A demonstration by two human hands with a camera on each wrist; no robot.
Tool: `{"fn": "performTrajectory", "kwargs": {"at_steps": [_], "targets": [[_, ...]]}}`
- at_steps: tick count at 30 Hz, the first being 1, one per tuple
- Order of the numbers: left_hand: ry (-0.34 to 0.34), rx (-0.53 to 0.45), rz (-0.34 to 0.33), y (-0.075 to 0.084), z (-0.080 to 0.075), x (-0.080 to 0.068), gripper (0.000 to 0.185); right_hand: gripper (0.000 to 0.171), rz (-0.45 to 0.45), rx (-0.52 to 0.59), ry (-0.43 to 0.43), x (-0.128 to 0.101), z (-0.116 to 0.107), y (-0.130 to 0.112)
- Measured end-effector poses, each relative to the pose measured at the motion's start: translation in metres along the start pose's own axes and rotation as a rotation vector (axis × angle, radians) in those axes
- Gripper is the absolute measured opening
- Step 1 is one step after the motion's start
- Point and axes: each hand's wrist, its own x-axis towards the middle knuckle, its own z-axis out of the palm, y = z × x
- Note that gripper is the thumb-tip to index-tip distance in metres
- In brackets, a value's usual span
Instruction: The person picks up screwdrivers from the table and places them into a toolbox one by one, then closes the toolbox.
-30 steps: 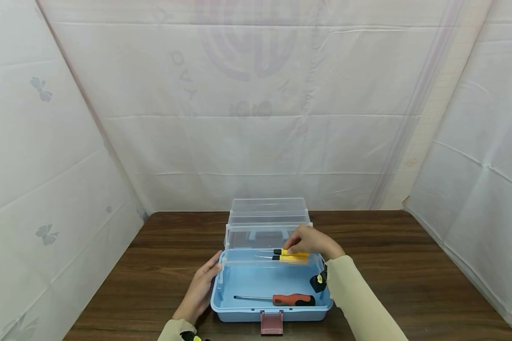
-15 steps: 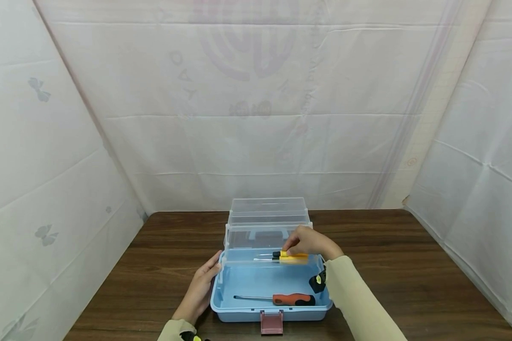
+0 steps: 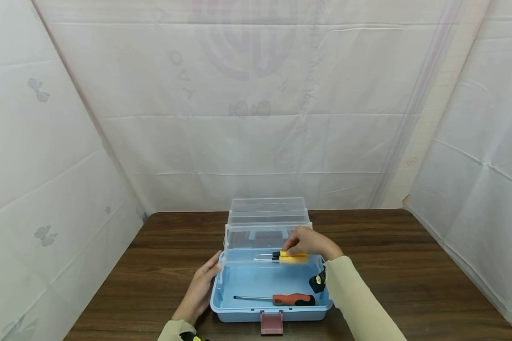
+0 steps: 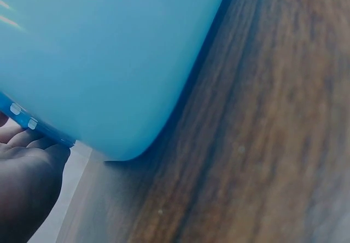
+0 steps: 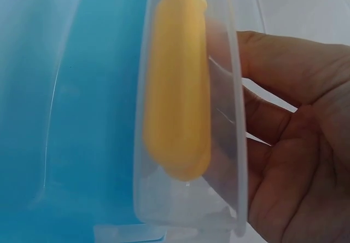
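Observation:
A light-blue toolbox with a raised clear lid stands on the table. My left hand rests along its left side, fingers fairly straight, thumb at the rim; the left wrist view shows this hand by the box's edge. With thumb and fingertips, my right hand pinches a yellow-handled screwdriver in the clear upper tray. A second yellow-handled screwdriver lies alongside it. Close up in the right wrist view, a yellow handle sits behind the tray's wall, the right hand beyond.
An orange-and-black screwdriver lies in the box's blue bottom, near the front. The pink latch hangs at the front. A dark wooden table surrounds the box, with pale sheets hung behind and at both sides.
The yellow-handled screwdrivers have shifted slightly down and closer together in the tray under my right hand, then stayed still. The left hand and toolbox have not moved.

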Motion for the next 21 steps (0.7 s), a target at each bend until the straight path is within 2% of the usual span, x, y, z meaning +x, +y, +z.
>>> {"fn": "performTrajectory", "kwargs": {"at_steps": [11,21], "targets": [[0.011,-0.004,-0.003,-0.0005,-0.0005,0.0016,0.057,0.009,-0.012,-0.006,-0.002,-0.0025,-0.0016,-0.0017],[0.008,0.003,-0.001,0.0003,0.0007,0.0005,0.055,0.014,0.038,0.02,0.036,-0.0086,-0.0049,-0.0029]]}}
